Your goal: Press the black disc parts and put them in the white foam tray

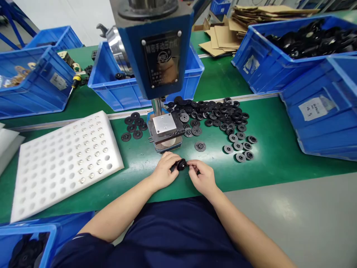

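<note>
Both my hands meet just in front of the blue hand press [156, 48], low over the green mat. My left hand [164, 172] and my right hand [202, 178] pinch a small black round part [181, 164] between their fingertips. The press's metal base block [165, 130] stands right behind the part. A heap of several black discs [217, 115] lies to the right of the press, and a smaller group of black discs [134, 126] lies to its left. A single black disc [200, 146] sits just beyond my right hand.
A white foam tray [64, 160] with rows of holes, some holding small metal pieces, lies at the left. Blue bins stand behind the press [111, 85], at far left [30, 82], at right [320, 108] and at my lower left [25, 242]. Cardboard sheets [223, 37] lie at the back.
</note>
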Demonstrator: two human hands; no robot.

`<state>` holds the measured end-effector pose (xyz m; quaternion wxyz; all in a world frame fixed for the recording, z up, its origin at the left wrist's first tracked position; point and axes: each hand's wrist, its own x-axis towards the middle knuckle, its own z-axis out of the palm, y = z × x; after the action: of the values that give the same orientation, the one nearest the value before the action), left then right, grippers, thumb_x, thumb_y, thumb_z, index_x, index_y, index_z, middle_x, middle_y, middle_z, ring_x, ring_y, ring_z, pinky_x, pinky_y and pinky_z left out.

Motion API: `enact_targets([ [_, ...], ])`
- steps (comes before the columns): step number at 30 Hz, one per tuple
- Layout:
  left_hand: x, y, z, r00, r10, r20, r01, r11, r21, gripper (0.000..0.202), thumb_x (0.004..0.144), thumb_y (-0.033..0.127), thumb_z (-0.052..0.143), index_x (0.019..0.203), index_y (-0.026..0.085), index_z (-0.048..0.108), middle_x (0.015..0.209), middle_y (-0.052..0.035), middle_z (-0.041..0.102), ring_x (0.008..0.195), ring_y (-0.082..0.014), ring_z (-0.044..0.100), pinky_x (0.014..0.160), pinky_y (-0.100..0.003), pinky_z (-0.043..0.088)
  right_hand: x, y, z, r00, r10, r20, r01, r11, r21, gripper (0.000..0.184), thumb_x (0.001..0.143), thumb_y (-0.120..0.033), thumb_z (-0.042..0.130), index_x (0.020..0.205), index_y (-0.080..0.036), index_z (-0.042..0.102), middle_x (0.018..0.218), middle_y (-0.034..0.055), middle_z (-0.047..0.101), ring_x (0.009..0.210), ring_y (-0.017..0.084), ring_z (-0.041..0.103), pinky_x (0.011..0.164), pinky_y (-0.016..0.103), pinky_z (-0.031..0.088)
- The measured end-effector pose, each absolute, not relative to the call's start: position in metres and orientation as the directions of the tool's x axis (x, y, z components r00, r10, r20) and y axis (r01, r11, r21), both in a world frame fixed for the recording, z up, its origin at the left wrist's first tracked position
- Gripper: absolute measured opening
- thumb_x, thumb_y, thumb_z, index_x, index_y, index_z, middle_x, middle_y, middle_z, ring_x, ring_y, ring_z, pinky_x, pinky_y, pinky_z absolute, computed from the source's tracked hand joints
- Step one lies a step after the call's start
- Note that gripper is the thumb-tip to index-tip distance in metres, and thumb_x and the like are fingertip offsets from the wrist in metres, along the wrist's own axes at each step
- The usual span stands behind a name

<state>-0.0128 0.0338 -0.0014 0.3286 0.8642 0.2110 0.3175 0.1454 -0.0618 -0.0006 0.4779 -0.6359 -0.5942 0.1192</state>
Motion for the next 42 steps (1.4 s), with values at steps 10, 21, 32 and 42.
enact_targets([
  [10, -0.03, 0.024, 0.001, 0.622, 0.439, 0.649, 0.182, -0.887, 0.425, 0.048, 0.093, 0.01, 0.051, 0.138, 0.026, 0.048, 0.102, -0.0084, 0.063, 0.09, -0.0194, 0.06, 0.077, -0.035, 0.052, 0.147, -0.066, -0.008, 0.45, 0.855, 0.257, 0.455, 0.028, -0.89, 0.016, 0.094, -0.029, 0.053, 0.095, -0.019, 0.065, 0.085, 0.0058, 0.073, 0.06, 0.012, 0.065, 0.059, 0.027, 0.056],
  [21, -0.025, 0.03, -0.009, 0.753, 0.537, 0.38, 0.266, -0.777, 0.571, 0.025, 0.098, 0.018, 0.046, 0.12, 0.017, 0.058, 0.101, -0.011, 0.066, 0.091, -0.0225, 0.059, 0.082, -0.039, 0.051, 0.147, -0.066, -0.011, 0.46, 0.859, 0.225, 0.419, 0.013, -0.908, 0.017, 0.093, -0.031, 0.054, 0.095, -0.018, 0.066, 0.085, 0.0066, 0.073, 0.06, 0.012, 0.064, 0.059, 0.026, 0.056],
  [32, -0.027, 0.034, -0.009, 0.723, 0.615, 0.314, 0.235, -0.646, 0.726, 0.025, 0.093, 0.013, 0.045, 0.115, 0.018, 0.056, 0.101, -0.01, 0.065, 0.093, -0.0223, 0.062, 0.085, -0.039, 0.053, 0.148, -0.066, -0.01, 0.434, 0.869, 0.238, 0.472, 0.006, -0.882, 0.018, 0.094, -0.031, 0.054, 0.094, -0.019, 0.066, 0.08, 0.005, 0.071, 0.059, 0.012, 0.064, 0.058, 0.026, 0.055],
  [42, -0.026, 0.035, -0.007, 0.725, 0.597, 0.343, 0.22, -0.673, 0.706, 0.02, 0.095, 0.014, 0.046, 0.112, 0.018, 0.056, 0.098, -0.0095, 0.065, 0.091, -0.0215, 0.062, 0.082, -0.037, 0.053, 0.148, -0.066, -0.008, 0.416, 0.875, 0.246, 0.491, 0.012, -0.871, 0.016, 0.093, -0.029, 0.054, 0.094, -0.019, 0.067, 0.078, 0.0043, 0.07, 0.059, 0.012, 0.063, 0.058, 0.026, 0.054],
])
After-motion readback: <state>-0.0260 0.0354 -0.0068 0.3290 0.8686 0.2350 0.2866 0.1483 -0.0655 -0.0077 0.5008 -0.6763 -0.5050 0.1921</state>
